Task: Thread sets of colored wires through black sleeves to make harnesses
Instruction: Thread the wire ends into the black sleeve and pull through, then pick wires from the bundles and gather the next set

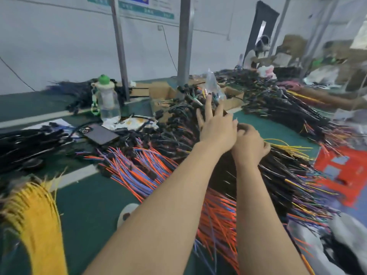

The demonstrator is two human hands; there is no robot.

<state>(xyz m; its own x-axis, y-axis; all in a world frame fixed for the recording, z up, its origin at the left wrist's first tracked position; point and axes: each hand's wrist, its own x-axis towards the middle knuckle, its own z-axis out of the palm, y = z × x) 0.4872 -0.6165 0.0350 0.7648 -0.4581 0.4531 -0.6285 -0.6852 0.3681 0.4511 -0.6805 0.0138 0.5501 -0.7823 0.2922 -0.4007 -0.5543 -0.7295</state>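
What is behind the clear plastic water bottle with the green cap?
A heap of black sleeved wire bundles lies behind the clear plastic bottle, and a grey metal post stands behind its right side. The table surface directly behind the bottle is covered.

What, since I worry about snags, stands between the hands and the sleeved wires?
Nothing visible. The left hand lies with straight fingers on the sleeved wires, and the right hand curls round some of them just beside it.
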